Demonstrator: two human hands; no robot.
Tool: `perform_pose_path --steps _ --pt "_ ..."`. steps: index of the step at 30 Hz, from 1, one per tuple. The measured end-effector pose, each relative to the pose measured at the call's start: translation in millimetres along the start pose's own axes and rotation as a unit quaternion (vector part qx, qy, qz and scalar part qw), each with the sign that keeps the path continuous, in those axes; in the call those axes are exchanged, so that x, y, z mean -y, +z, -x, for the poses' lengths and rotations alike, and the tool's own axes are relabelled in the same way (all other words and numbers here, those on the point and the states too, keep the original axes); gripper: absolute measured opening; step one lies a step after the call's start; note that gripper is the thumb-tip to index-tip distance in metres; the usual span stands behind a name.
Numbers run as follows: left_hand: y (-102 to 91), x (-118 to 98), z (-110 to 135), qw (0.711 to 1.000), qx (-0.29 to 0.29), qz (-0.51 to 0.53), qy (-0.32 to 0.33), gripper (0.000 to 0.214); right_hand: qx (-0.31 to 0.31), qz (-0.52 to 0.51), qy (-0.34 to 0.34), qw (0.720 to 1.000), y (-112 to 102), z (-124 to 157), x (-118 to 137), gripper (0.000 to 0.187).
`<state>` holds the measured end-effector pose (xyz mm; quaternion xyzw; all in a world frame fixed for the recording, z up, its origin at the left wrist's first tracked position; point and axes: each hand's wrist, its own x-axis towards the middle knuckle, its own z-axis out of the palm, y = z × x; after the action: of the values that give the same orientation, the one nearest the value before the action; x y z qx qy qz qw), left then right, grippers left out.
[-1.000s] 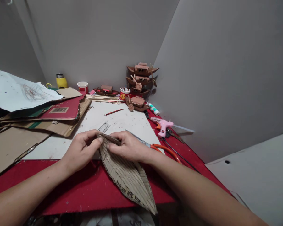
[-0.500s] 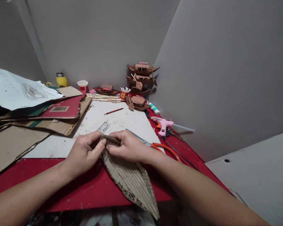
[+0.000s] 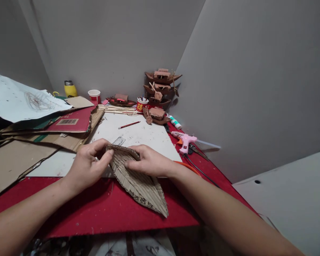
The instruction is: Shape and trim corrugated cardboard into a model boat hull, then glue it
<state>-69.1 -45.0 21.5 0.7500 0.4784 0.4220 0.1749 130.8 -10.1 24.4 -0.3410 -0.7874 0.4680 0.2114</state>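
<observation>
A leaf-shaped piece of corrugated cardboard (image 3: 138, 185) with raised edges, like a small boat hull, is held above the front of the table. Dark printed characters show along its near side, and its pointed end tilts down toward me. My left hand (image 3: 92, 163) pinches the far tip between thumb and fingers. Along the right edge, my right hand (image 3: 149, 160) grips the wall, thumb inside and fingers behind it. Beyond the hands lies a clear ruler (image 3: 119, 141), partly covered. The scissors' orange handle (image 3: 188, 165) shows behind my right forearm; their blades are hidden.
Cardboard sheets (image 3: 18, 156) are piled at left under a scribbled paper (image 3: 24, 99). A pencil (image 3: 129, 125) lies on the white board (image 3: 149, 137). Model boats (image 3: 162, 76) stand stacked at the back. A pink glue gun (image 3: 185, 140) with a cord rests on the right.
Both hands have shifted the cardboard hull slightly up and left, and its near tip has risen. My right hand has slid back along the edge, away from my left. The scissors are more covered.
</observation>
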Motion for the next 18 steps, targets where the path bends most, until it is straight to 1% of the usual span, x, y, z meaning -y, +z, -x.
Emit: perform_pose_path --steps 2,4,8,11,13,18 --pt "-0.6 1.6 -1.0 1.0 -0.006 0.008 0.001 0.015 -0.004 -0.007 0.003 1.0 0.0 -0.1 -1.3 0.027" --pt "-0.3 2.0 -2.8 0.999 0.004 0.036 -0.017 0.016 -0.01 -0.018 0.015 1.0 0.8 -0.3 -2.1 0.024" --pt "1.6 -0.4 -6.4 0.992 0.044 0.1 -0.063 0.018 -0.006 -0.055 0.049 0.997 2.9 -0.4 -3.0 0.016" --pt "3.4 -2.1 -6.5 0.986 0.074 0.126 -0.08 0.022 -0.012 -0.073 0.062 0.995 4.8 -1.3 -3.6 0.016" --pt "4.5 -2.6 -5.2 0.986 0.075 0.122 -0.08 0.023 -0.014 -0.082 0.067 0.994 6.1 -2.3 -3.6 0.017" --pt "6.1 -3.0 -1.1 0.996 0.047 0.063 -0.049 0.023 -0.019 -0.093 0.074 0.993 8.6 -3.9 -2.7 0.014"
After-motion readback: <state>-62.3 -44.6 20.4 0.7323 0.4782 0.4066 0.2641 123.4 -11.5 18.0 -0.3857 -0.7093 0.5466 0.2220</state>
